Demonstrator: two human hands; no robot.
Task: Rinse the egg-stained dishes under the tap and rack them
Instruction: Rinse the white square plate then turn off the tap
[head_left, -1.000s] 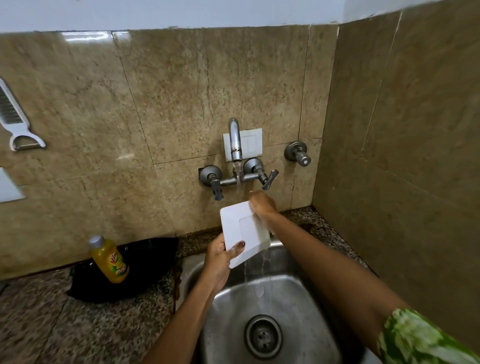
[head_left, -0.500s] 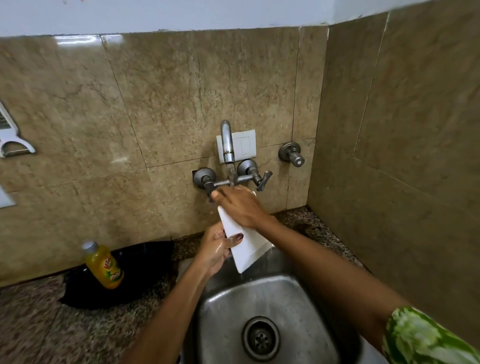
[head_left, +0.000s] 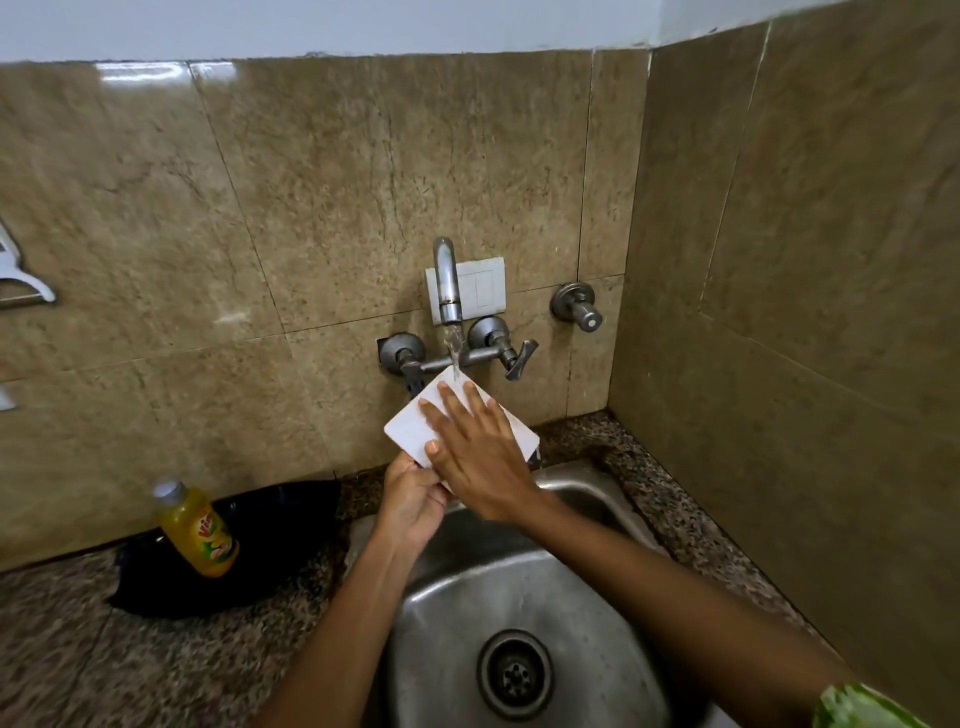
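Left grip (head_left: 415, 499) clamps plate (head_left: 410, 428) corner; right hand (head_left: 480, 452) flat on it.

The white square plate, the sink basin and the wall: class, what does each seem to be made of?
White square plate: probably glazed ceramic or melamine; smooth, opaque, thin rounded edges. Sink basin: stainless steel, by its brushed grey sheen and reflections. Wall: polished stone-look tile, mottled brown with grout lines and glare.

- White plate (head_left: 410, 431): centre and near edge covered by the right hand (head_left: 480, 462).
- Left hand (head_left: 413, 501): fingers hidden beneath the plate.
- White utensil (head_left: 21, 275): cut off at left edge.
- Bottle (head_left: 195, 530): label blurred.
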